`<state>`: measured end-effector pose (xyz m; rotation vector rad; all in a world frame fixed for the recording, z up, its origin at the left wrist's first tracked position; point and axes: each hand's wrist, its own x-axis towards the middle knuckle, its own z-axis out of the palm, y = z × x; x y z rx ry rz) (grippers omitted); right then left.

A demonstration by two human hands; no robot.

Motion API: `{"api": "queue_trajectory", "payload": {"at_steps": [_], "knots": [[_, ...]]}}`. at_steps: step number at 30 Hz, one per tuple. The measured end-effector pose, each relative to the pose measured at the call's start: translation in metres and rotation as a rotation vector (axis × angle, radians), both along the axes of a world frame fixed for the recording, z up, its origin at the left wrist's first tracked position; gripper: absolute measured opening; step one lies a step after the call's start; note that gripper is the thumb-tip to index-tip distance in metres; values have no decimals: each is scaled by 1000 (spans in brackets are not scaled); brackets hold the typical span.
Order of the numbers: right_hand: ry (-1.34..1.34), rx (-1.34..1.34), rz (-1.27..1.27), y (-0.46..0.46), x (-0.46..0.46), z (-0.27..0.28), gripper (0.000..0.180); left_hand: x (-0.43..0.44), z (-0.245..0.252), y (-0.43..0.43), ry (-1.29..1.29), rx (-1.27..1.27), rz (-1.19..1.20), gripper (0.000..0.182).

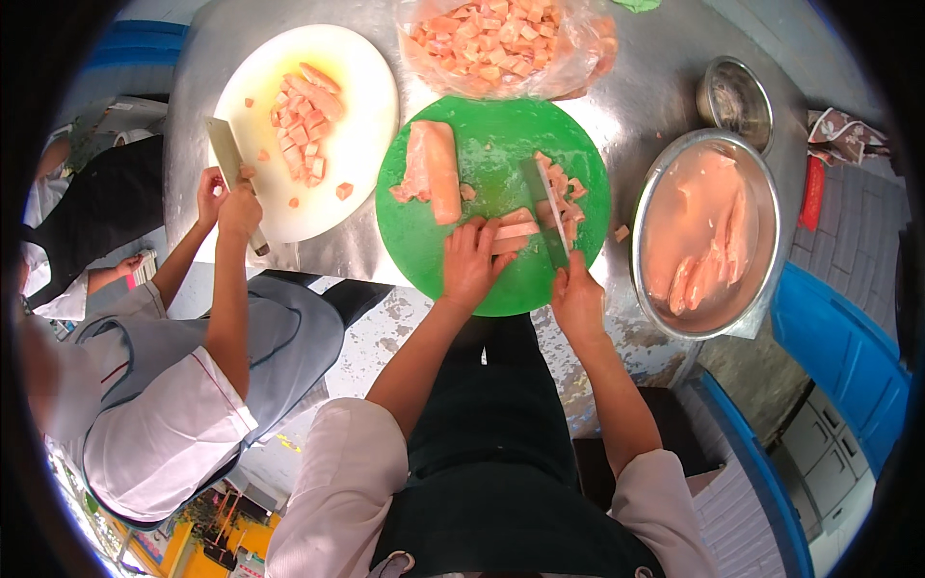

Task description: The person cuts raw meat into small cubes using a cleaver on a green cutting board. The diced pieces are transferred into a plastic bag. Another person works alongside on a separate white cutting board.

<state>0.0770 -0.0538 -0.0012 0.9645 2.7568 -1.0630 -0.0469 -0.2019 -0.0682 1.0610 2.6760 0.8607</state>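
My left hand [471, 266] steadies strips of raw meat [514, 233], seemingly chicken breast, on a round green cutting board [498, 130]. The fingertips rest on the strips' left end. In my right hand [579, 292] is the handle of a cleaver [543, 206]. Its blade stands just right of the strips, between them and a pile of cut meat cubes [571, 189], and hides part of the pile. Larger uncut pieces of meat [439, 166] lie on the board's left half, with a small scrap beside them.
To the left, a co-worker's hands [237, 206] hold another cleaver [225, 148] over a white round board [361, 173] with cubed meat. A plastic bag of cubes [491, 43] lies behind my board. Right stand a steel bowl [639, 253] with meat in liquid and a smaller metal bowl [737, 101].
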Motion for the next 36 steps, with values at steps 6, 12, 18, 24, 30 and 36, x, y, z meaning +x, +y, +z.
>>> {"api": "queue_trajectory", "payload": {"at_steps": [6,12,18,24,30,36], "knots": [[49,-18,-73,-1,11,20,19,12,-6,-7,120,-6,56,49],[-44,-22,-69,-11,14,19,25,3,-4,-12,58,48,-33,38],[-127,66,31,-11,8,14,24,1,-5,2,23,99,84,44],[-114,19,28,-11,7,27,22,6,-15,12,65,50,147,43],[-326,56,51,-42,7,28,32,10,-22,20,123,-43,196,32],[-101,29,54,-24,-37,-12,40,8,-27,22,156,-53,202,29]]}}
